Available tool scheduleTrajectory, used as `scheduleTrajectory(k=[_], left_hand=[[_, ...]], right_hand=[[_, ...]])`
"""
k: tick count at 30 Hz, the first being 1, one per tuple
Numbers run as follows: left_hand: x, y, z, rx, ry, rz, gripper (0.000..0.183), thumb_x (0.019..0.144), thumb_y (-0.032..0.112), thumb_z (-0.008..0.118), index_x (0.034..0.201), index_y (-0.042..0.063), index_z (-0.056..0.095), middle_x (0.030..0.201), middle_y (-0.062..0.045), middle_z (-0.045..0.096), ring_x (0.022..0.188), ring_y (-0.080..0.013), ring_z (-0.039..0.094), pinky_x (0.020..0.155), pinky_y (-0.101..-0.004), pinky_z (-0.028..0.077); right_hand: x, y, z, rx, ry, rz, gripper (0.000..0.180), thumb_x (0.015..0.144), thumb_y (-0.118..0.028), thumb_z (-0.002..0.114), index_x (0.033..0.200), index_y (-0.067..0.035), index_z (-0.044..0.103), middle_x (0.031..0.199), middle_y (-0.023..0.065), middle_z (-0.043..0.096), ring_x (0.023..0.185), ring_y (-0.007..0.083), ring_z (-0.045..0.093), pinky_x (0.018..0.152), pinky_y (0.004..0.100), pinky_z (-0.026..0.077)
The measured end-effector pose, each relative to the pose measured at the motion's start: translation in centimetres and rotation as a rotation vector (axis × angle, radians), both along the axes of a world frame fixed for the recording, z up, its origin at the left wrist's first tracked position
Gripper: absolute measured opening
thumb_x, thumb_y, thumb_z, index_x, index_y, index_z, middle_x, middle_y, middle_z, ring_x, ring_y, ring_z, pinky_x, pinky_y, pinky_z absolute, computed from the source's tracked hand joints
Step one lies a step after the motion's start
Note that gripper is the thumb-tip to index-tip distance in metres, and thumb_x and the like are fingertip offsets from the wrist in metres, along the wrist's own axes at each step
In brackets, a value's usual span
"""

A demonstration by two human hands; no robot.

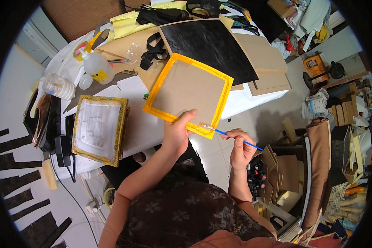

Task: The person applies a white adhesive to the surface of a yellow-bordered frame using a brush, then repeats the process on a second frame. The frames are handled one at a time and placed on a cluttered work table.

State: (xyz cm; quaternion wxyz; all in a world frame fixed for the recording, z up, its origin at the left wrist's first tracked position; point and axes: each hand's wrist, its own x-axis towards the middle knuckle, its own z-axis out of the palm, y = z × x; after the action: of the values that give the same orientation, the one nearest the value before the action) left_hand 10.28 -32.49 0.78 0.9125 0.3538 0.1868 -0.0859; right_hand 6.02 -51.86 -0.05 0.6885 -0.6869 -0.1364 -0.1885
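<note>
My left hand (179,133) grips the lower edge of a square grey-brown board (189,90), its thumb lying on the face. A yellow border (226,96) runs round all the board's sides, with wet, shiny streaks along parts of it. Between the fingers of my right hand (242,148) is a thin blue-handled brush (221,132). Its bristles touch the yellow border near the lower corner, just right of my left hand. To the left, on the white-covered table (142,133), lies a stack of panels with patterned gold edging and a whitish top (99,124).
A squeeze bottle (98,68), a clear plastic jar (58,86), tape rolls (80,51) and a black strap (153,51) sit on the table. Behind the held board lies a black-faced panel (204,43). Grey boards (260,59) are at right; a brown fabric roll (317,167) stands on the right.
</note>
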Motion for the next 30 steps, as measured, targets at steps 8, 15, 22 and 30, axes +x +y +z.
scheduleTrajectory(k=[8,15,22,30], left_hand=[[-0.1,-0.4,0.7,0.033,-0.04,0.062,0.034,0.089,-0.001,0.067,0.119,0.007,0.054,0.108,-0.004,0.06,0.099,-0.0168,0.064,0.083,-0.0424,0.06],[-0.1,-0.6,0.9,0.031,-0.032,0.097,0.031,0.089,-0.002,0.065,0.118,0.005,0.055,0.106,-0.005,0.061,0.096,-0.0159,0.065,0.08,-0.039,0.06],[0.1,-0.3,0.6,0.024,-0.072,0.098,0.034,0.088,-0.004,0.064,0.12,0.004,0.055,0.111,-0.007,0.062,0.099,-0.0172,0.065,0.082,-0.0368,0.057],[0.1,0.1,0.8,0.047,-0.051,0.044,0.043,0.087,-0.005,0.065,0.127,0.005,0.053,0.121,-0.007,0.06,0.115,-0.0216,0.06,0.099,-0.041,0.051]], right_hand=[[-0.3,0.2,1.6,0.009,0.112,0.076,0.029,0.103,-0.015,0.056,0.088,0.007,0.065,0.082,0.0169,0.071,0.071,0.0192,0.068,0.067,0.031,0.055],[0.1,0.3,1.4,0.041,0.112,0.103,0.029,0.104,-0.015,0.055,0.088,0.007,0.065,0.082,0.0167,0.072,0.071,0.0186,0.068,0.068,0.0309,0.055],[0.3,-0.7,1.4,0.021,0.132,0.079,0.029,0.103,-0.016,0.054,0.087,0.006,0.063,0.076,0.0165,0.069,0.067,0.0199,0.066,0.067,0.0318,0.054],[0.3,-1.2,1.7,0.063,0.155,0.038,0.031,0.102,-0.017,0.055,0.082,0.007,0.063,0.073,0.0179,0.067,0.063,0.0225,0.065,0.064,0.035,0.053]])
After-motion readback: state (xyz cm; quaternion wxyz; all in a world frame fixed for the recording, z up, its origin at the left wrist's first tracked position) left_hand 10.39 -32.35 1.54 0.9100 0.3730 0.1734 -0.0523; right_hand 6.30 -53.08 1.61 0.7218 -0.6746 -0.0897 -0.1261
